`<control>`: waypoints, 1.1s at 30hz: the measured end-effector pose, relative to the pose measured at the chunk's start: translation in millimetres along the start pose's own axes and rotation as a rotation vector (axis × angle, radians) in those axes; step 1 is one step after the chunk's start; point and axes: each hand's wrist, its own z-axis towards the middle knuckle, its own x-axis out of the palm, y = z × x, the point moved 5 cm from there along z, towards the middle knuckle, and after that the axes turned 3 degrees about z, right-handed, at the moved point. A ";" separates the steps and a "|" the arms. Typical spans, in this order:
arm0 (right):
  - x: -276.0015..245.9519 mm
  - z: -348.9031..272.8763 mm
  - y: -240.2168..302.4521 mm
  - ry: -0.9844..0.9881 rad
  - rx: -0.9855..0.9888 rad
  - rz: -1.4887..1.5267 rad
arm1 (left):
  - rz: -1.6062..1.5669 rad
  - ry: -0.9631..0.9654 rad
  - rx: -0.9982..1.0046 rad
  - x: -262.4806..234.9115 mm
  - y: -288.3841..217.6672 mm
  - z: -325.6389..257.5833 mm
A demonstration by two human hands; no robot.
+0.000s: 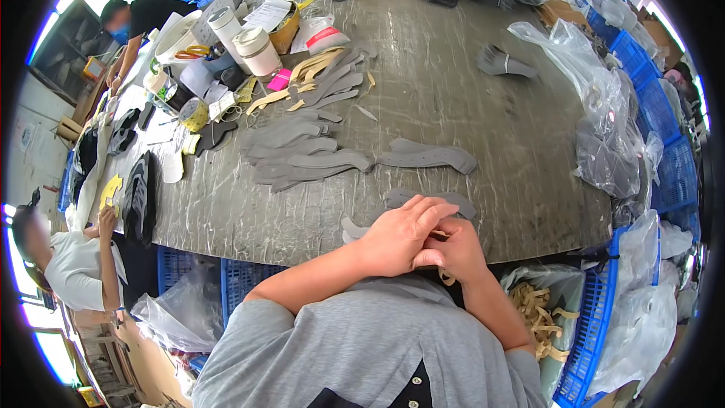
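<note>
The left bare hand (398, 238) and the right bare hand (459, 251) meet close in front of the grey shirt (355, 340), at the near edge of a wide grey-brown table (529, 136). The fingers of both hands are bent and drawn together, the left ones lying over the right ones; I cannot tell whether they are clamped on some small thing, because the hands hide it. Just below the right fingers a thin tan curled strip (447, 279) shows, but its upper end is hidden.

Just beyond the fingers, a flat grey curved piece (462, 202) lies on the table, partly covered by the left hand. To the left of the fingers, beside the left wrist, the end of a pale grey curved piece (350, 229) shows. Farther beyond the fingers lies a long grey wavy piece (427, 156), and to its left is a spread pile of similar flat grey pieces (291, 147).

Well beyond the fingers, toward the right, there is a tied bundle of dark grey pieces (504, 64). To the right of the fingers and lower, a heap of curled tan scraps (535, 313) is beside the wall of a blue plastic basket (589, 340).
</note>
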 end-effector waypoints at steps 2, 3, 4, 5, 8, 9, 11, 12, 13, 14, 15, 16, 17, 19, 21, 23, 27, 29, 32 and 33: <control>1.9 0.6 -6.7 -0.003 -0.020 0.076 | -0.025 -0.001 0.020 0.2 1.4 -0.6; 2.9 1.1 -8.7 0.003 -0.018 0.104 | -0.077 0.001 -0.004 -1.6 3.3 -0.8; 3.8 1.6 -10.1 0.009 -0.016 0.132 | -0.129 0.003 -0.027 -4.1 5.2 -1.1; 4.7 1.4 -10.4 0.013 -0.012 0.159 | -0.184 0.005 -0.051 -5.9 6.9 -1.4; 4.3 2.3 -3.5 -0.034 0.044 -0.048 | -0.133 0.033 -0.059 -9.3 9.5 -1.0; 6.4 2.5 2.7 -0.019 0.022 -0.043 | -0.024 0.003 -0.013 -8.3 7.6 0.0; 6.8 1.4 6.6 -0.021 0.028 -0.022 | -0.002 0.030 -0.006 -4.9 5.9 -0.5; 6.6 0.8 7.3 -0.021 0.031 -0.011 | 0.009 0.042 -0.002 -4.1 5.5 -0.6; 6.1 0.7 5.2 -0.028 0.041 0.023 | -0.041 0.053 -0.002 -3.8 5.7 -0.1; 5.8 1.0 1.6 -0.034 0.052 0.057 | -0.090 0.062 -0.004 -4.1 5.7 0.1; 4.8 0.7 -0.9 -0.040 0.063 0.091 | -0.139 0.071 -0.006 -4.2 5.4 0.4; 3.7 -0.2 -2.3 -0.034 0.086 0.107 | -0.218 0.084 -0.035 -4.1 5.3 0.8; 3.3 -0.6 -3.6 -0.026 0.108 0.124 | -0.295 0.097 -0.066 -4.9 4.8 0.8; 3.3 -0.7 -6.4 -0.026 0.114 0.146 | -0.445 0.130 -0.142 -3.4 6.6 -0.7; 4.3 0.4 -9.5 -0.040 0.080 0.154 | -0.591 0.170 -0.233 -0.1 9.2 -3.1; 4.9 0.6 -6.5 -0.011 0.074 0.132 | -0.708 0.091 -0.210 -2.4 8.7 0.6; 9.1 1.9 -3.1 0.056 0.130 0.296 | -1.062 -0.011 -0.328 -5.9 7.1 1.0; 11.3 1.6 -3.5 0.053 0.130 0.444 | -0.954 0.024 -0.449 -10.0 17.2 -0.4; 2.7 3.2 -9.0 0.027 0.069 0.660 | -0.748 -0.124 -0.546 -8.6 30.7 2.2; -2.1 3.7 -10.0 0.011 0.036 0.732 | -0.602 -0.096 -0.615 -22.2 25.8 7.4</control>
